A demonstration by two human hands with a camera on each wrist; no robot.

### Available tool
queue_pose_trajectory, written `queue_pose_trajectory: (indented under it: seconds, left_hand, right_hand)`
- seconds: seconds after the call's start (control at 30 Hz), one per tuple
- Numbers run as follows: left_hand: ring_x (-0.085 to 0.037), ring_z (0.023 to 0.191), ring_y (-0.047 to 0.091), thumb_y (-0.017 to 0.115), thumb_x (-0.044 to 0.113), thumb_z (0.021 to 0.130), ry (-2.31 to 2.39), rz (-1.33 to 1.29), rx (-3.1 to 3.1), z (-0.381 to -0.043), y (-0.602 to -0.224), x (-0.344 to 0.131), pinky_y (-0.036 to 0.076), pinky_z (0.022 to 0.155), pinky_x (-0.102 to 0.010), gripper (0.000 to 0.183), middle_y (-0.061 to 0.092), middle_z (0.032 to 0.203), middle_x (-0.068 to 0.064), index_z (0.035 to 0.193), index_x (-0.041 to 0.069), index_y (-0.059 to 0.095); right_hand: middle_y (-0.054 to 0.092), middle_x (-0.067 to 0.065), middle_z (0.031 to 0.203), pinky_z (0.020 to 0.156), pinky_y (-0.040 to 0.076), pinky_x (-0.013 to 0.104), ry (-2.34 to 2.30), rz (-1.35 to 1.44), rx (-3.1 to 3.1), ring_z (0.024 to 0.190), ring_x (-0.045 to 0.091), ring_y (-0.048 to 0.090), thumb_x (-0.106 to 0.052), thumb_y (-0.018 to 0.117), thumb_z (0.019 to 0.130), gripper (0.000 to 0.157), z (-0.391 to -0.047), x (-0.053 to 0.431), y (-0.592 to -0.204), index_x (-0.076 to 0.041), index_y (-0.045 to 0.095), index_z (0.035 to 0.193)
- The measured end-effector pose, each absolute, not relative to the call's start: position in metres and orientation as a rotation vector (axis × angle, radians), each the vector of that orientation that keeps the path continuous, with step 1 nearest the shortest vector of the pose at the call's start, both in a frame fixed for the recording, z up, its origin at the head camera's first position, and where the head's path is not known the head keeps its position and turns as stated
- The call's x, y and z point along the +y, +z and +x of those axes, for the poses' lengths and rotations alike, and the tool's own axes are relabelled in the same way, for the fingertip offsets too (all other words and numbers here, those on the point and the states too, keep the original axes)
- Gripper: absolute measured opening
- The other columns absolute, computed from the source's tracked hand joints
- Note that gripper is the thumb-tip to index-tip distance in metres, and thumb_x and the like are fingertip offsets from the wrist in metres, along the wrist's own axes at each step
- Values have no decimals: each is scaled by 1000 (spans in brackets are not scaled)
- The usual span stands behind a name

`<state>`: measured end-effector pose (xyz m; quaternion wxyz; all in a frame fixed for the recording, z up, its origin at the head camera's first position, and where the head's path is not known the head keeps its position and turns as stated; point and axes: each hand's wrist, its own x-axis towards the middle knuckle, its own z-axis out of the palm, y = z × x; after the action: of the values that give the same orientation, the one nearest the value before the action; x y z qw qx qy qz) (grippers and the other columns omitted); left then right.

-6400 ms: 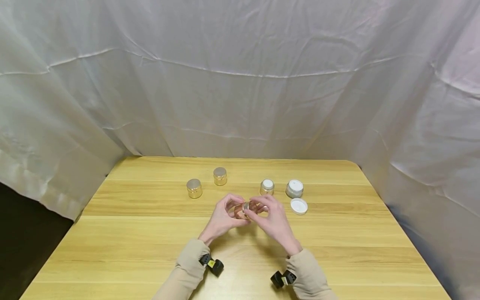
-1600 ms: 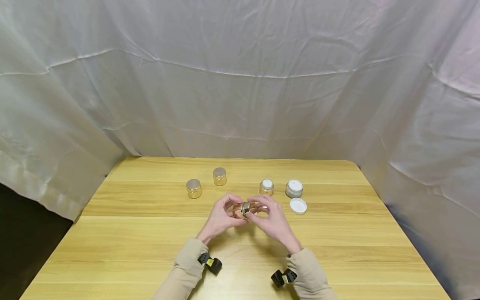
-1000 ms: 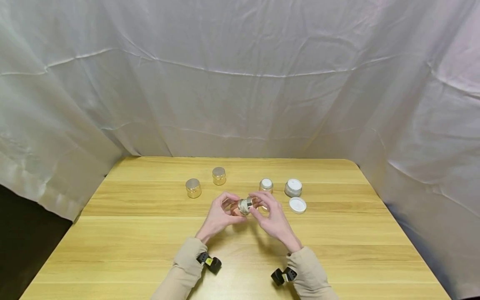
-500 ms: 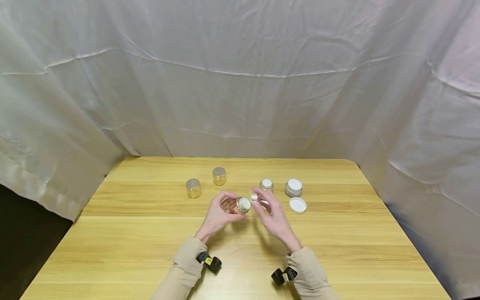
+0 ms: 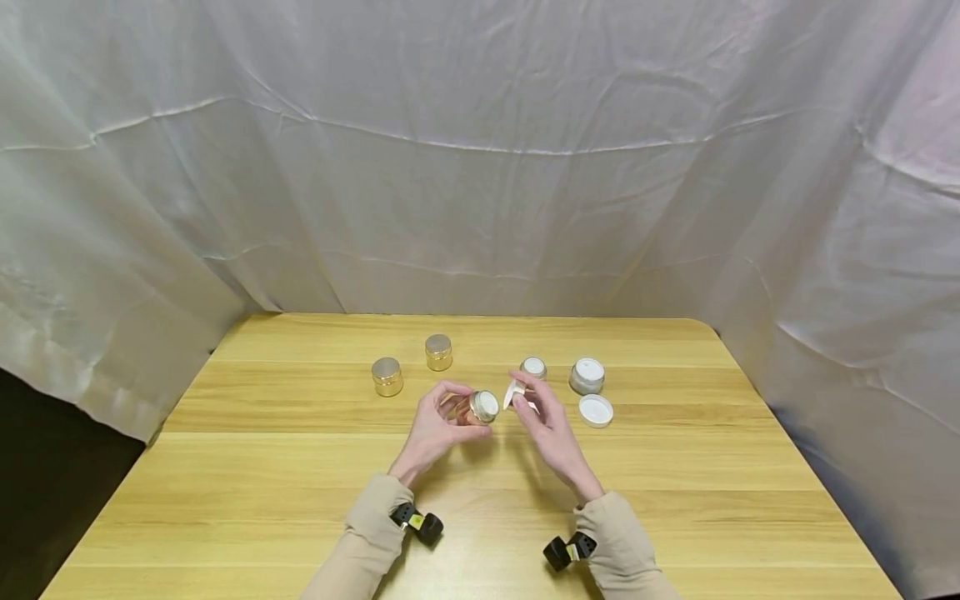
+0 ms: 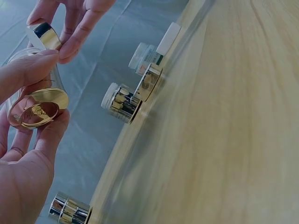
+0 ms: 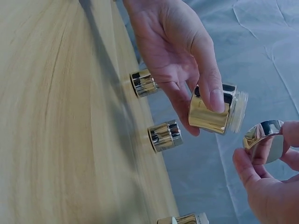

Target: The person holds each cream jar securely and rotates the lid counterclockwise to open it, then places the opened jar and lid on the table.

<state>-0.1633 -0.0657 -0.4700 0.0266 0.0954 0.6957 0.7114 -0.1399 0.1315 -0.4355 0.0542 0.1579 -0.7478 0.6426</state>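
Observation:
My left hand (image 5: 435, 425) grips a gold jar (image 5: 471, 410) off the table, fingers and thumb around its sides. Its mouth, with a white inner top, tilts up and to the right; the right wrist view shows the clear screw neck of this jar (image 7: 210, 112) uncovered. My right hand (image 5: 547, 425) pinches a shiny gold lid (image 7: 268, 140) between thumb and fingers, a small gap to the right of the jar's mouth. In the head view the lid (image 5: 513, 393) is tipped so its white inside shows.
Two lidded gold jars (image 5: 387, 377) stand at the back left. Beyond my right hand are an uncapped gold jar (image 5: 533, 367) and a gold lid (image 6: 149, 83) beside it. A frosted jar (image 5: 587, 377) with a white lid (image 5: 596, 411) in front stands further right.
The lid was on the jar, turned, then came off; my right hand has drawn it right and tilted it. My left hand has tipped the jar's mouth more upward.

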Motion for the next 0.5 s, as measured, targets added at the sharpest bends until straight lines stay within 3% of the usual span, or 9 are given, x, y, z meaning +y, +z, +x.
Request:
queue_pose_trajectory:
  seconds: [0.2, 0.3, 0.5]
  left_hand:
    - [-33, 130, 58, 86, -7, 64, 2222, 266, 2119, -162, -468, -67, 45, 117, -46, 65, 64, 132, -16, 121, 2, 57]
    - [-33, 130, 58, 85, -7, 65, 2241, 247, 2097, -162, -468, -67, 49, 114, -44, 65, 63, 133, -18, 122, 1, 57]
    - [-33, 130, 58, 85, -7, 65, 2274, 209, 2081, -163, -469, -67, 49, 114, -45, 64, 63, 133, -18, 122, 2, 57]
  right_hand:
    - [49, 22, 141, 97, 52, 15, 2031, 412, -2250, 106, 4, 58, -3, 52, 102, 42, -139, 131, -435, 5, 45, 142]
    - [50, 23, 138, 97, 53, 14, 2053, 379, -2233, 106, 3, 58, -2, 53, 100, 41, -139, 130, -436, 5, 45, 140]
    - [51, 26, 133, 97, 54, 14, 2069, 330, -2206, 121, 32, 61, 4, 59, 95, 40, -140, 127, -439, 7, 46, 133]
